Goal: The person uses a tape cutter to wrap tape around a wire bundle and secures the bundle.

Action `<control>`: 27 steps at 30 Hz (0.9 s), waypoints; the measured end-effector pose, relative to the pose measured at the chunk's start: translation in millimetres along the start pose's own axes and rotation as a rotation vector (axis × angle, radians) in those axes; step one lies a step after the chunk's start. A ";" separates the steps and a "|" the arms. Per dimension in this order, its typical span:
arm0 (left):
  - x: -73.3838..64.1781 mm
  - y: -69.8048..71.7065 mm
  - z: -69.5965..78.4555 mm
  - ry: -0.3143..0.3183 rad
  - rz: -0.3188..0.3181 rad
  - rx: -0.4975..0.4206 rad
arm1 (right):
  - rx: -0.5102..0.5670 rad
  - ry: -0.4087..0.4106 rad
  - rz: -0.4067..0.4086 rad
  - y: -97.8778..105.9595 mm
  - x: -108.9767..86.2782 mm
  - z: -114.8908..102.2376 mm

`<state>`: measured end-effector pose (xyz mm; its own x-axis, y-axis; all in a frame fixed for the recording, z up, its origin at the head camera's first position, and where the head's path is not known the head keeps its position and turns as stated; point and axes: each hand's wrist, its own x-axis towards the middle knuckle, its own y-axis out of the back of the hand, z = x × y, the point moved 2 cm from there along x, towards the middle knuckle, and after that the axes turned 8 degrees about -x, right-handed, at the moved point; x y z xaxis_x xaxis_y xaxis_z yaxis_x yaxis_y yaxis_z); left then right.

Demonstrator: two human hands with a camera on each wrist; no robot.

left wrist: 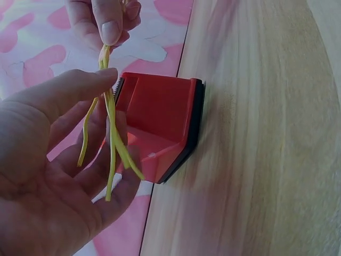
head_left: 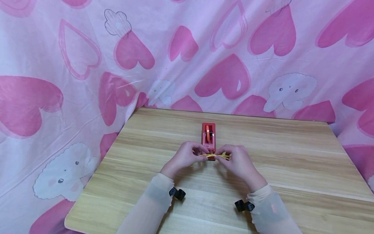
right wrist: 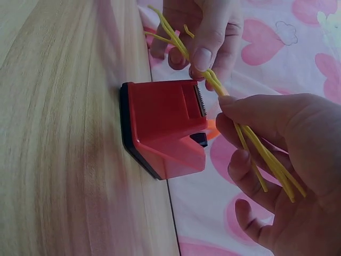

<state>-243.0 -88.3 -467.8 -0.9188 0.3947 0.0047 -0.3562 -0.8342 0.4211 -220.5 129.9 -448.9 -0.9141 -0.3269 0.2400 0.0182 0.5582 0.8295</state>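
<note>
Head view: left hand (head_left: 187, 152) at 9 o'clock and right hand (head_left: 238, 159) at 3 o'clock, the fingers of each clamped on one bundle of yellow strings (right wrist: 214, 81), loose ends running past both pinches. Strings cross the view of the near, 6 o'clock end of the red dispenser (head_left: 208, 145), orange roll (head_left: 208, 133) inside. Dispenser stands on bench (head_left: 292, 156); heart-print cloth (head_left: 182, 44) beyond at 12 o'clock.

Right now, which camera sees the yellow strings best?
The right wrist view: the strings look big, with loose ends on both sides. The left wrist view is close, but the right hand mostly hides the far ends. The head view shows them tiny.
</note>
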 end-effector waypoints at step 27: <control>1.4 4.5 -9.4 0.092 -0.070 -0.129 | 0.066 -0.046 -0.041 0.1 -0.6 8.4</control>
<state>-247.5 -95.2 -474.4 -0.9006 0.4216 -0.1061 -0.4333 -0.8508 0.2973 -223.4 136.5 -453.2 -0.9311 -0.3161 0.1822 -0.0449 0.5949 0.8026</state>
